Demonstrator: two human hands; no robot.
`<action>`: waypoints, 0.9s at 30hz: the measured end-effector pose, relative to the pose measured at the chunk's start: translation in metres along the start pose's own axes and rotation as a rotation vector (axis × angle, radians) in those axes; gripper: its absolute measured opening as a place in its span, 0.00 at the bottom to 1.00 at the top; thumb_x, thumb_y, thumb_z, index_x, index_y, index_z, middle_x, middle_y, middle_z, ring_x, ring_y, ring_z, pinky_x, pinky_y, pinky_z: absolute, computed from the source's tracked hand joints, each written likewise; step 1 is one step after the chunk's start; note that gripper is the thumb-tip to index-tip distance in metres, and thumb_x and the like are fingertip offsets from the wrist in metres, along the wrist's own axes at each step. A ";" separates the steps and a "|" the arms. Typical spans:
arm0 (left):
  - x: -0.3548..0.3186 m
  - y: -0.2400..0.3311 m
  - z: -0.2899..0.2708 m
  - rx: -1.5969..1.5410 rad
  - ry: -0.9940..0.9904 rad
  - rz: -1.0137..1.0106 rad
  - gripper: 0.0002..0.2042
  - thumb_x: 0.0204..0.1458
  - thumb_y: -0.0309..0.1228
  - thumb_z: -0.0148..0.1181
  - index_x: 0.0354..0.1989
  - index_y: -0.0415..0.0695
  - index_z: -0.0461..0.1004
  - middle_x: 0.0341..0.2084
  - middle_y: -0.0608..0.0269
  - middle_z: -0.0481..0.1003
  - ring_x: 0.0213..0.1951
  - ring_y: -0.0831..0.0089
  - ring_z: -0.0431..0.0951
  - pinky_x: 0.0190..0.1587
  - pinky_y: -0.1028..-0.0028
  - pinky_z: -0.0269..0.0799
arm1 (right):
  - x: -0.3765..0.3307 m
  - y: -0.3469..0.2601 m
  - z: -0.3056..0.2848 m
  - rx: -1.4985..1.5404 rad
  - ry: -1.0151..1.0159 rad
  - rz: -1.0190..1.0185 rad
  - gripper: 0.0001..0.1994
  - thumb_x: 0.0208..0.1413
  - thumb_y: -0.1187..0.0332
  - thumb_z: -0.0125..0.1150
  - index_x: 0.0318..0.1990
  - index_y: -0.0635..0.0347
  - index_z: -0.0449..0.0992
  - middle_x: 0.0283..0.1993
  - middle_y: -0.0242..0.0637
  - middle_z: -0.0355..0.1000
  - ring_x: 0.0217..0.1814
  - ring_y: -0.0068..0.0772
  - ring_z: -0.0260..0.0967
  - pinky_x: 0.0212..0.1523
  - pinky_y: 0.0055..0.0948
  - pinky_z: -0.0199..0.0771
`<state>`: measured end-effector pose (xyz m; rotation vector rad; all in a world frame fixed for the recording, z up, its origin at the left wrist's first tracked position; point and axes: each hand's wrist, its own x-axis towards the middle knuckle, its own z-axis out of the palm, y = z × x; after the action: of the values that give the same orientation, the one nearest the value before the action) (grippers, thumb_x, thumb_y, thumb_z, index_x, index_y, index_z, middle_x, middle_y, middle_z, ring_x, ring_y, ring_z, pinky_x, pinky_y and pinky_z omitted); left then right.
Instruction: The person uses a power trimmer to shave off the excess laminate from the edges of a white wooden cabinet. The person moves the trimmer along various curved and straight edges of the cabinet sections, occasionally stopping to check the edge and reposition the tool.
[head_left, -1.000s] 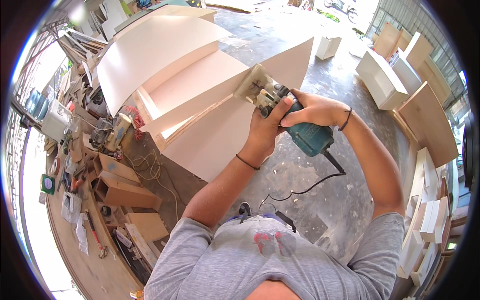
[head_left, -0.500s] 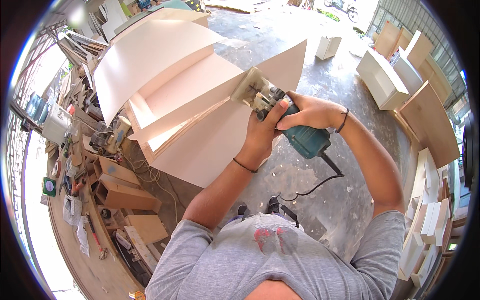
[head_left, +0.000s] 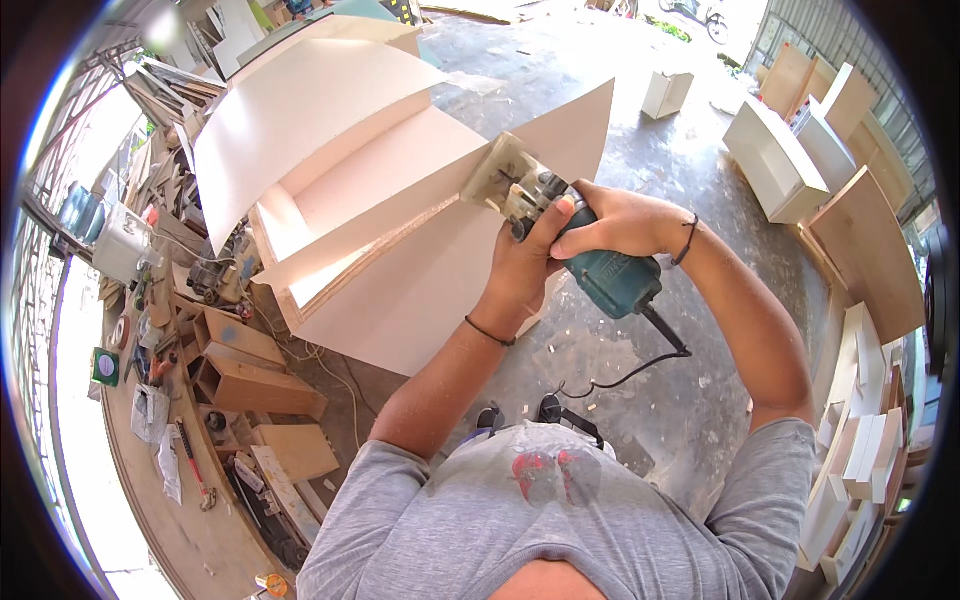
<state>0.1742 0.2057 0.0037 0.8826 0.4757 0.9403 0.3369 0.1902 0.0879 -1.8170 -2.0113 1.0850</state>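
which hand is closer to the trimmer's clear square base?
Left. The left hand wraps the trimmer just behind the clear base, fingers reaching up beside it. The right hand grips the teal body farther back, toward the cord.

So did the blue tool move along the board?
Cannot tell: the tool sits on the same board edge; the small shift in the picture may be head movement.
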 end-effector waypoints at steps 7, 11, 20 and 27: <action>0.005 -0.001 0.003 -0.012 -0.019 0.005 0.20 0.58 0.45 0.62 0.52 0.47 0.69 0.43 0.66 0.75 0.44 0.77 0.77 0.43 0.73 0.78 | 0.000 0.000 -0.004 0.034 0.003 -0.007 0.51 0.39 0.41 0.68 0.62 0.77 0.60 0.48 0.58 0.74 0.48 0.45 0.76 0.48 0.32 0.76; 0.008 -0.002 0.007 -0.024 -0.024 0.017 0.18 0.59 0.43 0.61 0.52 0.47 0.69 0.43 0.66 0.75 0.43 0.77 0.77 0.42 0.73 0.78 | 0.000 0.005 -0.006 0.021 0.005 0.022 0.51 0.39 0.42 0.68 0.62 0.77 0.60 0.49 0.57 0.74 0.47 0.45 0.76 0.48 0.32 0.76; 0.018 -0.006 0.012 -0.024 -0.027 0.022 0.17 0.59 0.42 0.61 0.51 0.48 0.69 0.41 0.67 0.75 0.39 0.78 0.78 0.39 0.75 0.79 | 0.003 0.016 -0.013 0.074 -0.005 0.012 0.51 0.40 0.42 0.68 0.62 0.77 0.60 0.47 0.56 0.74 0.46 0.43 0.76 0.46 0.30 0.77; 0.026 -0.010 0.016 -0.014 -0.020 0.028 0.18 0.59 0.42 0.61 0.51 0.48 0.69 0.41 0.67 0.75 0.41 0.78 0.78 0.40 0.74 0.80 | 0.003 0.019 -0.021 0.091 -0.010 -0.001 0.50 0.40 0.42 0.68 0.62 0.79 0.60 0.47 0.55 0.74 0.46 0.42 0.76 0.46 0.29 0.76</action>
<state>0.2037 0.2180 0.0051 0.8867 0.4400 0.9592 0.3634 0.1995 0.0898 -1.7681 -1.9353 1.1677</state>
